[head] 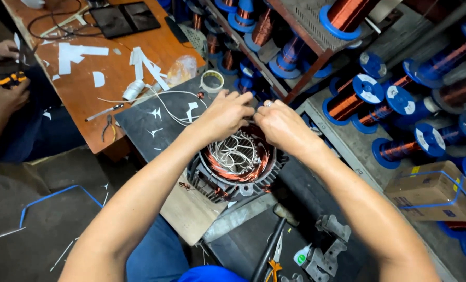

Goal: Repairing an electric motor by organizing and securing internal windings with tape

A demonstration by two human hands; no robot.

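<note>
Work in hand: a motor stator [236, 169] with copper windings sits on the dark bench [139, 125], mid-scene, just near of both hands.
Progress: by my judgement the coils are already seated in the core; the white lead wires [236, 151] lie loose and tangled over the bore, so sorting and tying them looks unfinished.
Left hand [223, 114]: fingers curled closed, pinching thin wires at the stator's far rim.
Right hand [281, 125]: fingers bent closed, knuckles touching the left hand; what exactly they grip is hidden.
Stator against fingers: directly below and touching them at its far edge.
Around: tape roll [212, 81] far; copper wire spools [358, 96] right; pliers [109, 127] left.
</note>
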